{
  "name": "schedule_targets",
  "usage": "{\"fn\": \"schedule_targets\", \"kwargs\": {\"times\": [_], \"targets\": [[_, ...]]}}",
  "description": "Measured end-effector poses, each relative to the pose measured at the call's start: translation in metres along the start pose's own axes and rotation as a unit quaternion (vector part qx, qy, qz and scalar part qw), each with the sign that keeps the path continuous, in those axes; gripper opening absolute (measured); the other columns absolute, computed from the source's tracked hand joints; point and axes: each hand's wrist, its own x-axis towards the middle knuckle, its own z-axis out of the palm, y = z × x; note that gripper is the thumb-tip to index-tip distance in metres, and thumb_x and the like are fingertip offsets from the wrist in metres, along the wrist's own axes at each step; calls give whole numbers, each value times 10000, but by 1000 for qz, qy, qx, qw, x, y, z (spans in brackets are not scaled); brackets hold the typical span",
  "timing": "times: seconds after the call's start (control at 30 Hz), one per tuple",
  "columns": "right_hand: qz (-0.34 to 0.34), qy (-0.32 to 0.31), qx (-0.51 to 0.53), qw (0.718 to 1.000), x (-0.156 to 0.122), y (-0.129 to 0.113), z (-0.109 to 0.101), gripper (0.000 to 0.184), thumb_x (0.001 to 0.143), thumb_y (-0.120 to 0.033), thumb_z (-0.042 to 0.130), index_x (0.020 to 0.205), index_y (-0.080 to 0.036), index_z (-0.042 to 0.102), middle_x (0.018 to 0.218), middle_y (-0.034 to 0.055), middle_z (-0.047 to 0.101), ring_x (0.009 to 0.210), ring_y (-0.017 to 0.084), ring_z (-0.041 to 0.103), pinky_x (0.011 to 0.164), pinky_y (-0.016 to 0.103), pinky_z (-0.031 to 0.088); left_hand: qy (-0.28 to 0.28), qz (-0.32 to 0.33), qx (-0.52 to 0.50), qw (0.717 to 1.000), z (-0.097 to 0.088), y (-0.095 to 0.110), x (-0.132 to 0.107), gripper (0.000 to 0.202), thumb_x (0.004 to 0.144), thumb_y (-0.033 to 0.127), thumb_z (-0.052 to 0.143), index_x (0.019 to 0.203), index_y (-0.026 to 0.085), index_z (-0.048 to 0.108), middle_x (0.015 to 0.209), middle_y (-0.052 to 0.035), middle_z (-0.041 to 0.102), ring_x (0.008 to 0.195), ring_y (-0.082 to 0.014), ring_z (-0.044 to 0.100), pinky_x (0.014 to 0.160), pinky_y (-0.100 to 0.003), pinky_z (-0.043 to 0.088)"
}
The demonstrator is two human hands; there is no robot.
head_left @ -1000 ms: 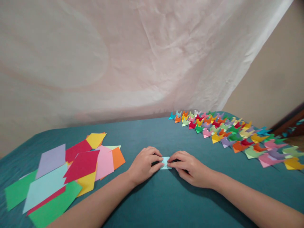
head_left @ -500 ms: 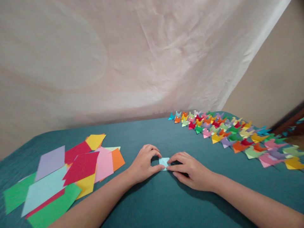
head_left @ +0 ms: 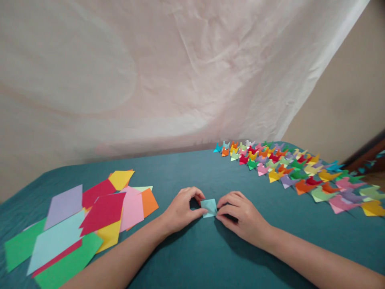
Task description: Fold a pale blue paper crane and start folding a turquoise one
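A small light-blue folded paper (head_left: 209,207) sits between my two hands on the teal tablecloth (head_left: 192,249). My left hand (head_left: 183,208) pinches its left edge with thumb and forefinger. My right hand (head_left: 240,214) pinches its right edge, fingers curled over the cloth. The paper is partly raised off the cloth, and both forearms reach in from the bottom of the view.
A loose pile of coloured paper squares (head_left: 75,220) lies at the left. Rows of several small folded paper figures (head_left: 294,172) in many colours cover the right side of the table. A wrinkled pale sheet (head_left: 180,72) hangs behind the table.
The light-blue paper has been lifted and turned a little between my fingers. My right hand has drawn slightly back and down; my left thumb has shifted on the paper's edge.
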Motion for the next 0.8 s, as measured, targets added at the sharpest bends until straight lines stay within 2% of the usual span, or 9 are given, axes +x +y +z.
{"fn": "schedule_targets", "kwargs": {"times": [0.1, 0.23, 0.37, 0.53, 0.7, 0.8], "targets": [[65, 28, 2, 997, -1, 1, 1, 88, 790, -197, 629, 797, -187, 541, 830, 26, 607, 799, 168, 551, 752, 324, 411, -2, 1, -39, 999, 1, 1, -1, 280, 743, 241, 678, 977, 195, 533, 824, 12, 619, 793, -153, 572, 801, -301, 414], [138, 13, 16, 990, -1, 2, 2, 231, 744, -237, 676, 920, -198, 532, 858, 23, 610, 792, 177, 548, 701, 301, 417, 1, 11, -39, 999, 3, 5, -2, 266, 758, 229, 666, 1000, 202, 558, 861, -3, 625, 844, -165, 573, 802, -303, 425], [89, -20, 37, 995, 1, 1, 3, 42, 834, -233, 586, 830, -201, 558, 777, 1, 613, 744, 148, 556, 728, 294, 392, 13, 23, -42, 999, 6, 8, -4, 263, 768, 190, 650, 1016, 213, 567, 875, 3, 625, 846, -158, 573, 798, -297, 433], [75, 11, 13, 997, 2, 2, 5, 108, 864, -206, 542, 758, -191, 555, 717, -1, 607, 692, 136, 548, 683, 278, 368, 39, 53, -24, 998, 5, 8, -4, 203, 772, 202, 657, 963, 201, 586, 891, -8, 622, 864, -157, 565, 815, -297, 430], [19, 52, -86, 995, 4, 2, 0, 100, 854, -158, 533, 783, -188, 596, 752, 20, 633, 727, 152, 545, 699, 304, 356, -3, 150, 61, 987, 3, 14, -5, 375, 757, 326, 692, 1086, 218, 550, 1075, -49, 600, 1051, -203, 493, 947, -362, 361], [-23, 45, -159, 986, 6, -2, -4, 165, 875, -155, 497, 759, -189, 608, 738, 33, 628, 743, 165, 531, 718, 326, 349, 5, 171, 105, 980, 4, 18, -7, 323, 801, 314, 643, 1095, 224, 541, 1088, -51, 597, 1063, -202, 488, 949, -364, 356]]}}
